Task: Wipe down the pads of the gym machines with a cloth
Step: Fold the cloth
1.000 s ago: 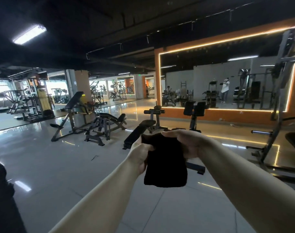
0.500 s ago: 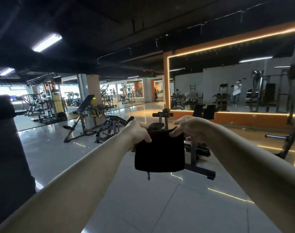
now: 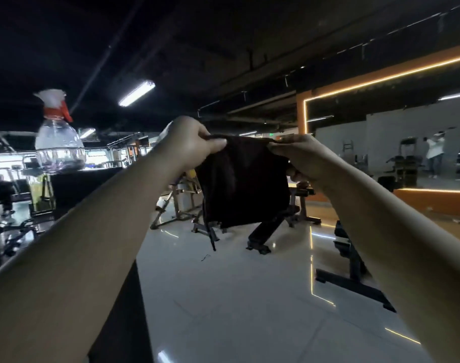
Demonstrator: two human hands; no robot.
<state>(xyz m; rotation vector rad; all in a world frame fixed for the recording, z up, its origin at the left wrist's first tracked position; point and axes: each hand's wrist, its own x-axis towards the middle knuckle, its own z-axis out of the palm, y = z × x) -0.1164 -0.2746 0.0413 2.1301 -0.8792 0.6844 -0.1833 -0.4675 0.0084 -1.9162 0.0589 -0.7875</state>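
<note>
A dark cloth (image 3: 243,184) hangs spread out in front of me at arm's length. My left hand (image 3: 190,142) pinches its upper left corner and my right hand (image 3: 299,155) pinches its upper right corner, so the top edge is pulled taut. A loose thread dangles from its lower edge. A black machine pad (image 3: 87,184) rises on my left, partly hidden by my left forearm. A clear spray bottle (image 3: 58,142) with a white and red trigger head stands on top of the pad.
Benches and frames (image 3: 263,231) stand on the glossy floor behind the cloth. A black bench base (image 3: 354,279) lies at the right. An orange-framed wall mirror (image 3: 407,153) with light strips fills the right side and reflects a person. More machines stand far left.
The view has swung left, bringing the black pad and the spray bottle into sight. My hands have moved apart and risen, spreading the cloth wider.
</note>
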